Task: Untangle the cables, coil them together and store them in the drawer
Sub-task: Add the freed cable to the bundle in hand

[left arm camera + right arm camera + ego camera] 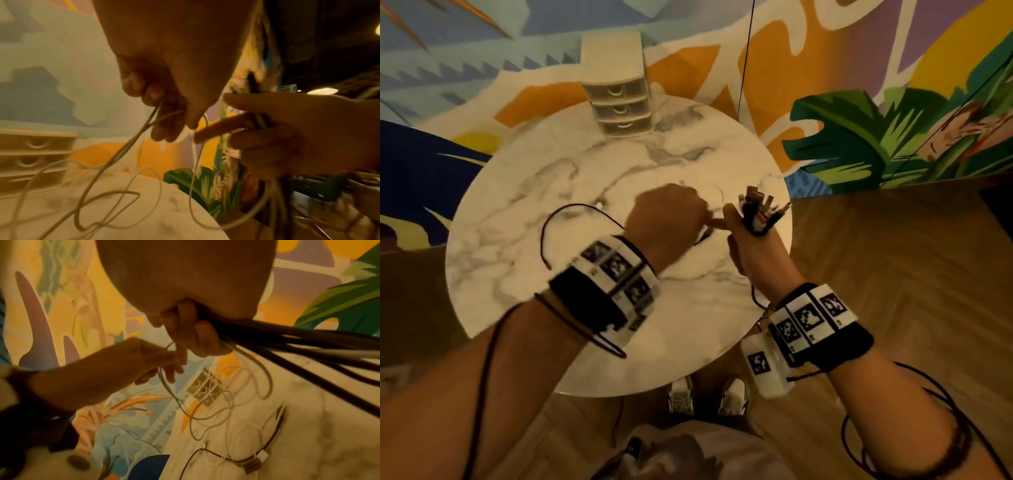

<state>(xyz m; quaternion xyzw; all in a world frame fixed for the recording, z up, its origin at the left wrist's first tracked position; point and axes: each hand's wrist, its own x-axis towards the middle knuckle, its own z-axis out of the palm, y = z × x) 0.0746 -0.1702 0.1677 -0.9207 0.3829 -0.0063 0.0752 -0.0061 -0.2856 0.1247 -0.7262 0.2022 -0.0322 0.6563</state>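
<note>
Above the round marble table (524, 246) my right hand (751, 240) grips a bunch of black and white cable ends (758, 209) whose plugs stick up past my fingers. My left hand (671, 216) sits just left of it, fingers curled, pinching thin white cables (131, 146) that hang in loops down to the tabletop. In the right wrist view thick black cables (308, 350) run from my right fist, and white and dark loops (224, 410) lie tangled on the marble. A black cable (558, 219) curves on the table left of my left wrist.
A small white three-drawer unit (616, 92), drawers closed, stands at the table's far edge. A painted mural wall rises behind it. Wooden floor (893, 246) lies to the right, and my shoes (705, 397) show below the table's near edge.
</note>
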